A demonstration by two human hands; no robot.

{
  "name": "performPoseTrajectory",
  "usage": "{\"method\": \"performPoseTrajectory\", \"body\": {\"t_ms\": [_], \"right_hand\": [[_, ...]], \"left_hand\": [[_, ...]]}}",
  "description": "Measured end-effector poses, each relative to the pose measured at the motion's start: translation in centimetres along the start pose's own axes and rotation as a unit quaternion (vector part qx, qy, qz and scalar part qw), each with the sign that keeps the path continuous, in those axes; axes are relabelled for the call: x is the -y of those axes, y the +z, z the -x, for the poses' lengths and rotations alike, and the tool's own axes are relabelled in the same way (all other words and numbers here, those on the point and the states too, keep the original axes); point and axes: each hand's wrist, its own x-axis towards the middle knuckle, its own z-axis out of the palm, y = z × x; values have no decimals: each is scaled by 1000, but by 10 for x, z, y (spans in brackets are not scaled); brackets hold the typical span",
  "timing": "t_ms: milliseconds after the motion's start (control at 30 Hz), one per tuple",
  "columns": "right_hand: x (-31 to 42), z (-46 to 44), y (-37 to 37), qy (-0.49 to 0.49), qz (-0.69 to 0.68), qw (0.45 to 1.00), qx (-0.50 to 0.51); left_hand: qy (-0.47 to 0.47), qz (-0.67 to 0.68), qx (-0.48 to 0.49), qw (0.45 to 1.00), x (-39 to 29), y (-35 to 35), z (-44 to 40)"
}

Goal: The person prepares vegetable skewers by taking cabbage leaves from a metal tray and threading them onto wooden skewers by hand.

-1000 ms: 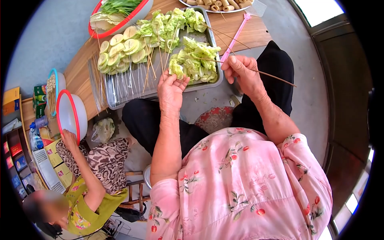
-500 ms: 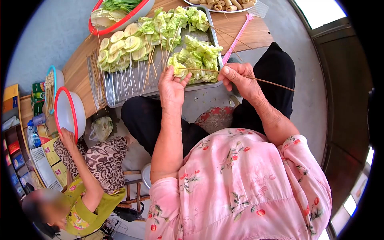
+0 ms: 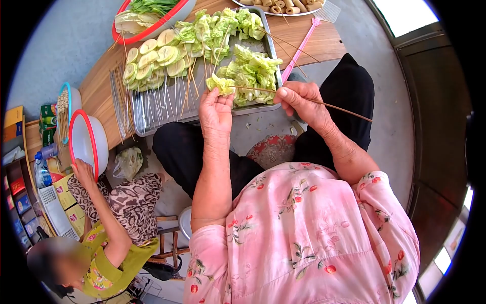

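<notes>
Between thumb and fingers, my right hand (image 3: 302, 103) grips a thin wooden skewer (image 3: 344, 110), its long end pointing right over my knee. At the skewer's other end is a yellow-green lettuce leaf (image 3: 219, 84), pinched by my left hand (image 3: 216, 109). Whether the tip has pierced the leaf cannot be made out. Just beyond both hands lies a metal tray (image 3: 147, 124). It holds a heap of lettuce (image 3: 253, 71) at the near right, more skewered lettuce (image 3: 210, 30) along the back, and skewered pale green slices (image 3: 152, 55) at the left.
A red-rimmed basin (image 3: 132, 38) of greens stands behind the tray. A plate of brown rolls (image 3: 283, 6) and a pink-handled fly swatter (image 3: 299, 50) lie at the right of the wooden table. To the left, another person's hand (image 3: 84, 172) touches a red-rimmed white bowl (image 3: 101, 144).
The lettuce leaf at the skewer's end has shifted slightly left with my left hand, whose fingers are now more curled. My right hand has barely moved.
</notes>
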Motion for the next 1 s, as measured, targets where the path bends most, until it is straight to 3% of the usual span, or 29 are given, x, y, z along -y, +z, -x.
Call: {"method": "performPoseTrajectory", "body": {"t_ms": [267,1000], "right_hand": [[4,0,2,-10,-10,1000,1],[-2,-3,-2,13,-44,999,-19]], "left_hand": [[-23,35,-19,999,1,2,2],[-65,-26,22,997,-3,14,20]]}}
